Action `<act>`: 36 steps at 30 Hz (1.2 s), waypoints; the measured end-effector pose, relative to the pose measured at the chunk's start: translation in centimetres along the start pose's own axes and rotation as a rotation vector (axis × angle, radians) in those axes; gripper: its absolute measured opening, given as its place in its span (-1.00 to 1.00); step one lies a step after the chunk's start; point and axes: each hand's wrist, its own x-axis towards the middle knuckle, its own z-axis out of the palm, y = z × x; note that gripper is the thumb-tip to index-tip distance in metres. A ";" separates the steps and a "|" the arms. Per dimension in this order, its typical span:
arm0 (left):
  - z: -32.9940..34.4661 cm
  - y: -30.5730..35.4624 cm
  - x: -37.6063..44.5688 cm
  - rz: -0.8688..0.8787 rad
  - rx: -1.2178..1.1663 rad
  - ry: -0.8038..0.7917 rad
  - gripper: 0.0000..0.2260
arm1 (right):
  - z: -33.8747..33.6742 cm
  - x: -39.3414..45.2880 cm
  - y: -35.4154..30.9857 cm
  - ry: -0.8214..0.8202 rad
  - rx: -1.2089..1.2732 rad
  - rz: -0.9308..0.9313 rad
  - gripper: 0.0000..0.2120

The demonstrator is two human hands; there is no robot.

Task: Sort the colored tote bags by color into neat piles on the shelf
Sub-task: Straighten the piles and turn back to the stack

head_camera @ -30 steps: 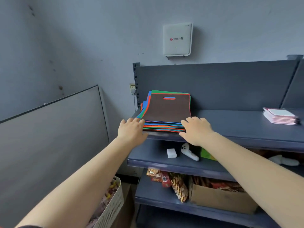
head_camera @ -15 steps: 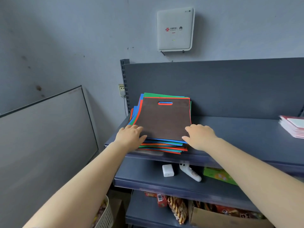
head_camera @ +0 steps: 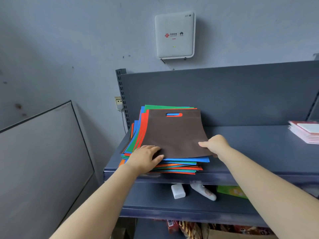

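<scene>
Both hands on the brown bag (head_camera: pixel 174 133) atop the mixed stack (head_camera: pixel 172 165).

Right hand (head_camera: pixel 215 144) pinches its lifted near-right corner — left hand (head_camera: pixel 145 158) lies flat, fingers relaxed, on its near-left corner.

A dark brown tote bag (head_camera: pixel 174 133) tops the pile, red and blue showing through its handle slot. Under the hands, the stack (head_camera: pixel 179 165) fans out red, blue, green and orange edges. The shelf (head_camera: pixel 259 144) is slate blue.
</scene>
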 end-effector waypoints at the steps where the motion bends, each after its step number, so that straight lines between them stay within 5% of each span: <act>1: -0.1 -0.1 0.2 0.007 -0.020 0.007 -0.57 | -0.2 0.0 0.1 0.011 -0.044 -0.006 -0.66; 7: -0.3 -1.6 0.9 -0.235 -0.154 0.164 -0.72 | -1.8 0.1 0.7 0.098 -0.132 0.021 -0.72; 12: -1.0 -2.8 1.4 -0.474 -0.132 0.080 -0.59 | -3.0 0.4 1.6 0.225 -0.038 0.035 -0.82; 24: -3.0 -4.5 0.2 -0.630 -0.609 0.143 -0.79 | -2.3 -1.8 2.7 0.304 0.299 -0.066 -0.91; 29: -2.6 -4.8 -0.4 -0.544 -0.657 0.346 -0.91 | -1.9 -3.3 2.7 0.345 0.350 -0.103 -0.85; 36: -2.6 -5.2 -3.5 -0.566 -0.986 0.693 -0.80 | -0.9 -6.0 3.0 0.326 0.567 -0.158 -0.70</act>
